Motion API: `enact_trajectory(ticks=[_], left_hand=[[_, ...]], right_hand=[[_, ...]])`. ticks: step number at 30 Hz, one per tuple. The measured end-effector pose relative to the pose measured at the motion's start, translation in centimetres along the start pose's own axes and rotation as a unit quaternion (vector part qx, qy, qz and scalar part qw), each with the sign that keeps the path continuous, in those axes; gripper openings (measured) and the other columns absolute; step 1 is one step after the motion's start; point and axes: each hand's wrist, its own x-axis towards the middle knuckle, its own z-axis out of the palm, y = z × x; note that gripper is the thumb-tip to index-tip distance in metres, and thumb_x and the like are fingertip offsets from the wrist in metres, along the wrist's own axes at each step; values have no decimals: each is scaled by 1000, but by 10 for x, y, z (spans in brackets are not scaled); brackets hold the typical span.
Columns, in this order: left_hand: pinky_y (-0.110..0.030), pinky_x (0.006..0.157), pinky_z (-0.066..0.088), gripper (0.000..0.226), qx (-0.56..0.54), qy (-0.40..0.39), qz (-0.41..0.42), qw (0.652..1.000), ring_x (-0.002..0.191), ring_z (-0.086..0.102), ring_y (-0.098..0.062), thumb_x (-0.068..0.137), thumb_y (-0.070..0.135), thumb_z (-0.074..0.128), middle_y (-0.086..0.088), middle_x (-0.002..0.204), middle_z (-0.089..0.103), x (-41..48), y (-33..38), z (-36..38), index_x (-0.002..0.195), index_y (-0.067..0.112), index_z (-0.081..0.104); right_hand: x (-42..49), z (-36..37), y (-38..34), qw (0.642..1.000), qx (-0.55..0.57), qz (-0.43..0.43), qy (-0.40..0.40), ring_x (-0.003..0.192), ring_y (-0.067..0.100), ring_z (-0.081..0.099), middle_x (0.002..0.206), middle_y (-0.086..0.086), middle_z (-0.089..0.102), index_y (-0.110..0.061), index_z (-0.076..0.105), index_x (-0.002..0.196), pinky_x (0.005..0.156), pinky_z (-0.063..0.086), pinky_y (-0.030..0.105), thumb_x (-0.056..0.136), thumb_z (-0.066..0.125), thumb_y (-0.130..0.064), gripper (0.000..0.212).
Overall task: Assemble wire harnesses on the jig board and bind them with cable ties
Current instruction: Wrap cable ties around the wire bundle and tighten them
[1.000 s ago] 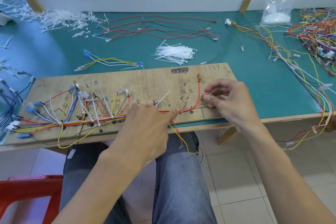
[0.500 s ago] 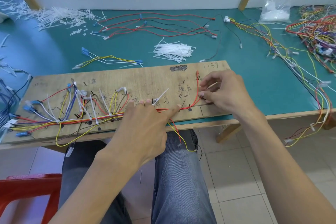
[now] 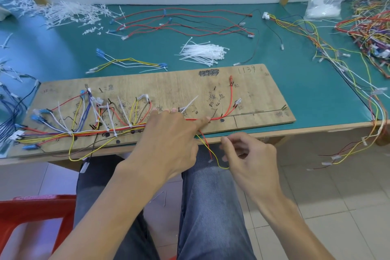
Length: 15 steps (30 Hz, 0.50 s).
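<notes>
Nearest me, below the counter (image 3: 306,91) edge and over the knees, the right hand (image 3: 251,156) hangs with fingers loosely curled. A yellow wire (image 3: 223,167) runs in behind those fingers, and I cannot tell whether the grip has it or is only beside it. Just left of it a red wire (image 3: 208,148) dangles free. Both ends hang off the near edge, so a tug or a brush from a knee could drag them out of the run.

Next out, the left hand (image 3: 168,133) lies flat on the bundle (image 3: 88,133), fingers and thumb pressing it to the board (image 3: 253,91), its grip holding nothing. A white tie (image 3: 190,103) sticks up just beside the fingertips and looks uncinched. If that hand lifts early, I'd expect the wires to spring off their pegs and the tie to slip.

Farther back, spare ties (image 3: 202,53) lie in a heap. Reaching for them would mean letting go of something.
</notes>
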Motion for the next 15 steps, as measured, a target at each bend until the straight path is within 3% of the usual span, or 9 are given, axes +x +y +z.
enact_trajectory(ticks=[4,7,12,15], left_hand=[[-40,76,44,49,-22,23,-6,999,90,66,-30,102,60,39,-6,101,70,0,3,-3,150,56,42],[-39,71,35,45,-16,33,-13,999,91,67,-30,104,59,38,-4,98,71,1,4,-3,148,55,45],[-48,96,44,46,-17,-4,-20,1000,99,65,-33,105,56,41,-6,107,69,5,2,0,151,54,36],[-51,103,41,49,-10,-16,-15,1000,105,64,-32,105,56,44,-7,112,68,7,2,2,152,53,33]], right_hand=[[-5,8,-2,1000,13,25,8,70,1,74,73,-17,75,-29,67,76,72,61,28,96,74,-31,21],[-13,16,1,987,117,103,-44,63,15,77,72,-3,77,-22,76,86,67,63,35,94,79,-25,10],[-8,16,4,939,235,187,-167,57,29,72,78,13,78,-17,82,99,51,55,30,95,78,-23,7],[-7,15,6,959,162,158,-172,58,24,72,67,7,74,-23,81,88,52,61,39,95,78,-19,8]])
